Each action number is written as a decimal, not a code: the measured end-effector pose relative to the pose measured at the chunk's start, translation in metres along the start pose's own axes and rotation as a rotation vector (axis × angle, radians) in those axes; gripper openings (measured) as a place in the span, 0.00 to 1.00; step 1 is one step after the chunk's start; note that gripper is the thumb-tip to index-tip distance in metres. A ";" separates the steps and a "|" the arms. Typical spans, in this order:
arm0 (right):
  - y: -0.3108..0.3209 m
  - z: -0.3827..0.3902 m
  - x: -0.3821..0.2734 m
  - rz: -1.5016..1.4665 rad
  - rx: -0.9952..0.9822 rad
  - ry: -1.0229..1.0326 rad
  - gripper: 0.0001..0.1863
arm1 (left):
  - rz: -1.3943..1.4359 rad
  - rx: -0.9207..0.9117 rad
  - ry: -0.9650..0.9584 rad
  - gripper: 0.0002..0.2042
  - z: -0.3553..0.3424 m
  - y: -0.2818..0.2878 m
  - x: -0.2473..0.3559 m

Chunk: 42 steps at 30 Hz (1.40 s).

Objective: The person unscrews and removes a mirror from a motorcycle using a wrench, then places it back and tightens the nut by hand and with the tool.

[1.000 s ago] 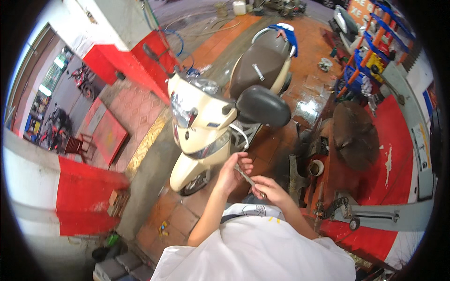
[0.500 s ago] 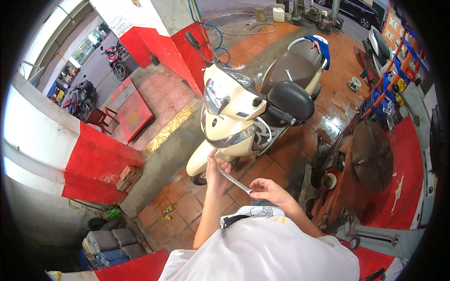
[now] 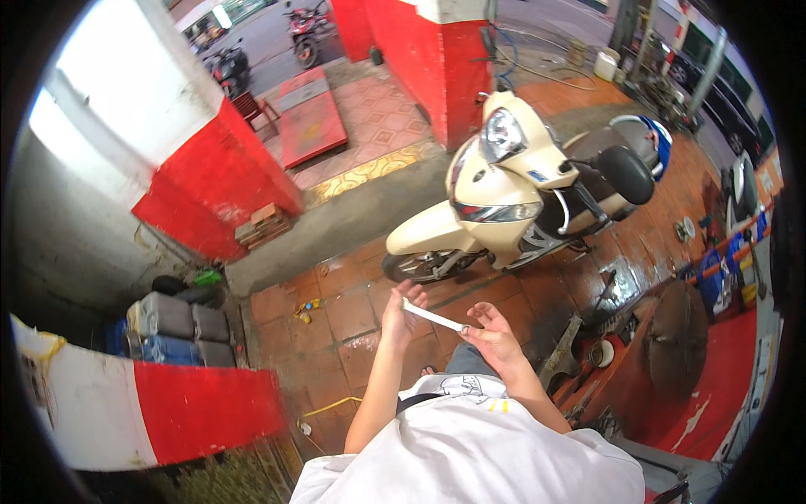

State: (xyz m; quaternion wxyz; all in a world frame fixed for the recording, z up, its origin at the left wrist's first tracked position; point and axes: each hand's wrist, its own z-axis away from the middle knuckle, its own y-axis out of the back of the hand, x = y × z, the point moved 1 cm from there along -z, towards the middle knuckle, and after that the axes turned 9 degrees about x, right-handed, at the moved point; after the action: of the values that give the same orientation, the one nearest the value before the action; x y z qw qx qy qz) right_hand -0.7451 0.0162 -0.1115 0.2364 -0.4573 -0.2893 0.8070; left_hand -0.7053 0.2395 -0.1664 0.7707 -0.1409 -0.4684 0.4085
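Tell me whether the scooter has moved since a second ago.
No. The scooter still stands on the tiles, its front wheel beside the grey concrete strip; its shift across the picture comes from the camera turning.

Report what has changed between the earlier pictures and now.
The view has swung left, so the cream scooter appears farther right. The wrench slants less steeply than at first, and the left hand and right hand are farther apart, the right's fingers less closed around its end. Unchanged: the wrench still spans both hands, and the scooter stands upright.
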 end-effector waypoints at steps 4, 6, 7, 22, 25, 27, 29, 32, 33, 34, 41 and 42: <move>-0.021 0.003 0.009 0.020 -0.109 -0.031 0.22 | -0.214 0.100 0.184 0.26 0.018 0.062 -0.007; -0.031 0.001 0.009 0.150 -0.125 -0.094 0.22 | -0.300 0.249 0.191 0.26 0.025 0.078 -0.009; -0.034 -0.001 0.011 0.284 -0.108 -0.130 0.24 | -0.342 0.324 0.197 0.26 0.028 0.085 -0.009; -0.109 -0.186 -0.103 0.386 -0.299 0.327 0.48 | -0.109 0.224 -0.085 0.26 -0.025 0.040 0.038; -0.148 -0.151 -0.155 0.288 -0.504 0.374 0.47 | -0.089 0.214 -0.082 0.26 -0.047 0.024 0.039; -0.150 -0.151 -0.168 0.189 -0.629 0.263 0.47 | -0.070 0.230 -0.057 0.26 -0.061 0.009 0.036; -0.156 -0.145 -0.170 0.038 -0.699 0.155 0.47 | -0.021 0.207 -0.058 0.28 -0.071 -0.007 0.038; -0.147 -0.145 -0.163 0.109 -0.741 0.071 0.43 | 0.067 0.189 -0.033 0.29 -0.080 -0.041 0.043; -0.140 -0.151 -0.154 0.215 -0.694 0.136 0.40 | 0.078 0.206 -0.035 0.29 -0.088 -0.047 0.041; -0.130 -0.161 -0.141 0.322 -0.646 0.201 0.37 | 0.090 0.223 -0.035 0.30 -0.095 -0.053 0.037; -0.085 -0.220 -0.111 0.705 -0.316 0.132 0.33 | 0.132 0.283 -0.156 0.27 -0.126 -0.041 0.025; -0.079 -0.228 -0.107 0.779 -0.297 0.055 0.34 | 0.122 0.289 -0.150 0.27 -0.131 -0.039 0.024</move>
State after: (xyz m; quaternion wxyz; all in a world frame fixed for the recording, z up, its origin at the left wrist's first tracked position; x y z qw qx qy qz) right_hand -0.4862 0.0612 -0.0880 -0.1475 -0.5829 -0.2014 0.7733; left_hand -0.5708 0.2549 -0.1962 0.7194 -0.0259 -0.4516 0.5271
